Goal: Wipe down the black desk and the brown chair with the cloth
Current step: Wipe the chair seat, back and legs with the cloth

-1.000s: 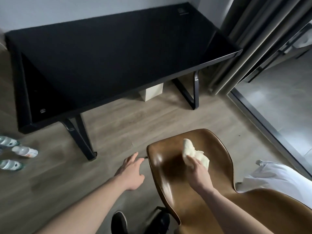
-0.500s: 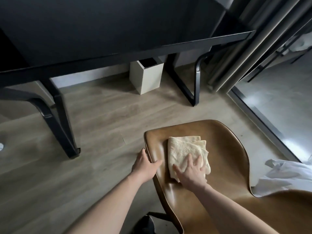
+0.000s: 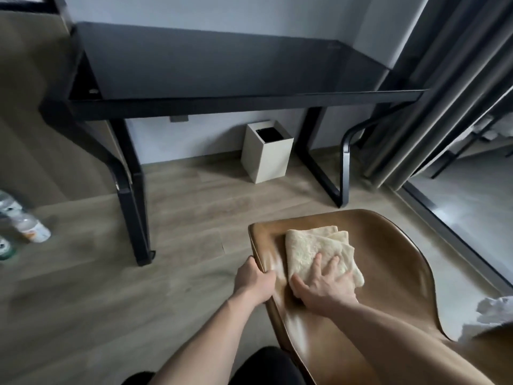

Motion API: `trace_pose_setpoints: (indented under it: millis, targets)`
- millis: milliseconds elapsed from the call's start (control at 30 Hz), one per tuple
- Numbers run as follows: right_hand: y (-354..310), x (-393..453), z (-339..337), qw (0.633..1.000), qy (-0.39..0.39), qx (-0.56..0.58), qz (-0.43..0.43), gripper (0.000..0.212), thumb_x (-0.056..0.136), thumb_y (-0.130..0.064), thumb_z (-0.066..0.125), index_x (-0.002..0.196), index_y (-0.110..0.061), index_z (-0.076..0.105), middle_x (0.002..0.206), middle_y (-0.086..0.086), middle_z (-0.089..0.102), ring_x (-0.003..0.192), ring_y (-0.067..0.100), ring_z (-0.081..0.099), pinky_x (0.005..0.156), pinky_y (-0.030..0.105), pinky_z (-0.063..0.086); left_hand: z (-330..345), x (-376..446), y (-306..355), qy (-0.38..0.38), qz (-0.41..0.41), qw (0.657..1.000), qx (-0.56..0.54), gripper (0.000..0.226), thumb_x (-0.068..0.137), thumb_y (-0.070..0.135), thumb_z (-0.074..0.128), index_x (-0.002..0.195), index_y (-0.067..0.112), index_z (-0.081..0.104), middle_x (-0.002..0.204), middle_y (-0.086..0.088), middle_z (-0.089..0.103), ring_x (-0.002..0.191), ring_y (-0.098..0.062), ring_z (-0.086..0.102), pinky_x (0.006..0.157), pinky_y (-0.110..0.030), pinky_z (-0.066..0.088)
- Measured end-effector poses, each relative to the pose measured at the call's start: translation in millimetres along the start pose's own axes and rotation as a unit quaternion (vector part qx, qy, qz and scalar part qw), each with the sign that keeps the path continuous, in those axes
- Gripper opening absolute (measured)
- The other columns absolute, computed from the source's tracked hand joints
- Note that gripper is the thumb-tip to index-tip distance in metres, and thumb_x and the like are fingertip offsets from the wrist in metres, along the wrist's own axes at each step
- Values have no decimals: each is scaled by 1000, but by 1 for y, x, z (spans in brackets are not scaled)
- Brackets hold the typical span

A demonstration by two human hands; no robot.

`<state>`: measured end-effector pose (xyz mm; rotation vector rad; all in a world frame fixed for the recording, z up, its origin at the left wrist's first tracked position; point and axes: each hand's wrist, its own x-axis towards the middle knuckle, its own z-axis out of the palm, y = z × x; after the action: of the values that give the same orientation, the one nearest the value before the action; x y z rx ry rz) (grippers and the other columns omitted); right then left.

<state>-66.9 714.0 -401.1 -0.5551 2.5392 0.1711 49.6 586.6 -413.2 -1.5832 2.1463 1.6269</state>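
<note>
The black counter (image 3: 222, 59) stands against the wall, its top bare where we see it. Nearer us, the brown chair (image 3: 388, 268) sits on the wooden floor (image 3: 180, 207). A cream bin (image 3: 268, 155) stands under the counter, and what seem to be bottles (image 3: 30, 230), blurred, lie at far left. On the seat's left part we find the folded cloth (image 3: 311, 245). Our right hand (image 3: 323, 284) presses it flat, fingers (image 3: 316, 262) straight and spread. Our left hand (image 3: 254, 280) grips the seat's left edge, fingers curled round it.
</note>
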Motion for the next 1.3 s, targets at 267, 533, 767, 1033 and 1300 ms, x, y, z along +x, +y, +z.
trace_pose_setpoints:
  millis: [267,533,767,1033,1300]
  targets:
    - [-40,33,-17,981,-63,-102,-151,104,86,-87,34,161,-44,-23,171,0,-31,154,49,-27,121,71,21,-25,-16,-34,84,-78,989,-88,20,84,31,65,101,21,58,103,-4,70,93,-29,69,84,-43,63]
    - [-59,69,-18,957,-49,-158,-236,96,91,-82,39,155,-56,-27,168,-9,-39,155,46,-28,121,72,14,-20,-18,-49,101,-97,975,-173,31,77,39,69,100,24,56,101,-1,70,87,-26,73,73,-44,66]
    - [-69,45,-15,968,6,-134,-210,90,96,-66,36,166,-38,-14,174,8,-22,157,46,-24,122,72,-4,-54,-23,-39,57,-79,995,31,120,68,69,84,155,20,18,149,4,51,129,-29,60,92,-36,54]
    - [-73,45,3,980,5,-14,-201,89,97,-53,37,166,-35,-16,172,10,-28,154,44,-33,124,72,-5,-90,21,-10,-71,-9,962,265,168,55,86,81,163,10,-22,172,-7,-29,159,-31,-24,131,-52,3]
    - [-93,124,-31,978,61,24,-197,86,97,-64,36,164,-46,-16,172,7,-31,154,42,-34,122,74,-6,-72,58,-17,-44,6,971,234,172,50,85,82,163,3,-19,174,-7,-22,158,-33,-27,131,-43,7]
